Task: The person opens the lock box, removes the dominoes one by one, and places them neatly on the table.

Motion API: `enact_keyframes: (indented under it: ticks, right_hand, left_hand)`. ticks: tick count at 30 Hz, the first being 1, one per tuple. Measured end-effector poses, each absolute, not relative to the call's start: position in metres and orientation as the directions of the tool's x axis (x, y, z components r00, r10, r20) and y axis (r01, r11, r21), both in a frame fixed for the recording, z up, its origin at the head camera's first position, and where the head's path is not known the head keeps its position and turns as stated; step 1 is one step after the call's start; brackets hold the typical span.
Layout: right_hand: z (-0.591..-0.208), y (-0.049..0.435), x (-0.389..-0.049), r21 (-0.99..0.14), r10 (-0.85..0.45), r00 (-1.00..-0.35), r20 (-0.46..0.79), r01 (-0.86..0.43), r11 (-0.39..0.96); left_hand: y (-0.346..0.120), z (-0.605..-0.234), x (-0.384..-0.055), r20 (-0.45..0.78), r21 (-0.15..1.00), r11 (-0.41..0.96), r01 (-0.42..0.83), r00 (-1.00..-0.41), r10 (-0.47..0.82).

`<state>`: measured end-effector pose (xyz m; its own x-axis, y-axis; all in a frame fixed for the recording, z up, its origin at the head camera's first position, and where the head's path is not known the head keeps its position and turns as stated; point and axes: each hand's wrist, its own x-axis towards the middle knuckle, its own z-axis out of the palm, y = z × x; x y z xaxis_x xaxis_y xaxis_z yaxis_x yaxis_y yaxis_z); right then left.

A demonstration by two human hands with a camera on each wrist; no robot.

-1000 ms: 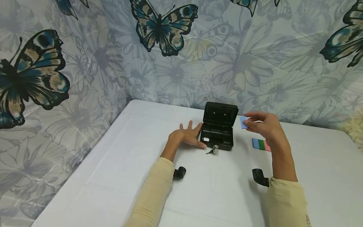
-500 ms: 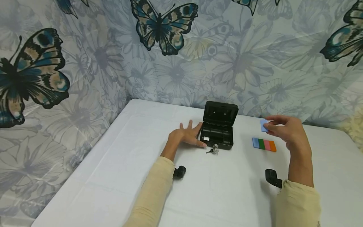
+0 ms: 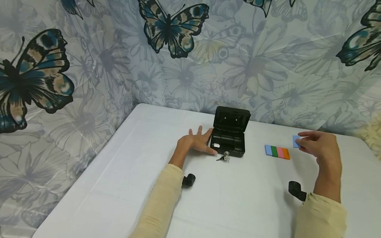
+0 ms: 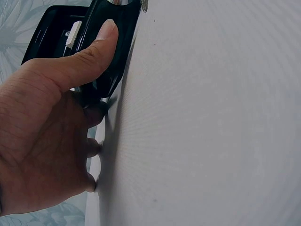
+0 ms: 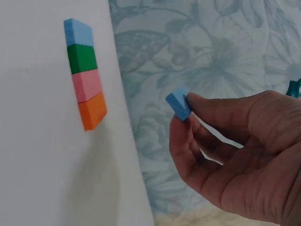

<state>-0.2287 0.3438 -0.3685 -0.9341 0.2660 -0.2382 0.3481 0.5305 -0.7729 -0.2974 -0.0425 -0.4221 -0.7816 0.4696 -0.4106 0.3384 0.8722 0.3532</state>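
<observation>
My right hand [image 3: 321, 147] pinches a small flat light-blue block [image 5: 178, 103] between thumb and fingertips, held above the table at the right. To its left a row of flat blocks lies edge to edge: light blue [image 5: 79, 33], green [image 5: 83, 59], pink [image 5: 87, 85] and orange [image 5: 93, 112]. A black lockable cash box [image 3: 227, 140] stands with its lid up. Spread fingers of my left hand [image 3: 193, 144] rest at the box's left side; in the left wrist view the thumb [image 4: 96, 54] lies along its front. Part of the box is hidden by that hand.
Keys [image 3: 222, 158] hang at the lock on the box's front. A small white label or tab [image 3: 216, 145] shows inside the box. The white table [image 3: 134, 185] meets a butterfly-patterned backdrop [image 3: 190, 79] behind. Black wrist mounts [image 3: 189, 180] stick out by both sleeves.
My right hand has carried the light-blue block to the right, past the row, and lower, uncovering the pink and orange blocks. My left hand and the box have stayed put.
</observation>
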Motion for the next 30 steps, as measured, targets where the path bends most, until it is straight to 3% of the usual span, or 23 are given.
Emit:
enact_keyframes:
  ticks: [12,17,30]
  right_hand:
    - [-0.394,0.349,-0.233,-0.646,0.326,-0.921,-0.212,0.383,0.660]
    - [-0.400,0.349,-0.236,-0.591,0.341,-0.902,-0.266,0.432,0.682]
    - [-0.405,0.350,-0.239,-0.578,0.310,-0.896,-0.318,0.442,0.686]
  left_hand:
    - [-0.044,-0.422,-0.298,-0.403,0.369,0.864,0.342,-0.779,0.480]
    - [-0.044,-0.423,-0.298,-0.412,0.366,0.867,0.338,-0.777,0.477]
    - [-0.044,-0.422,-0.297,-0.411,0.359,0.869,0.341,-0.778,0.475]
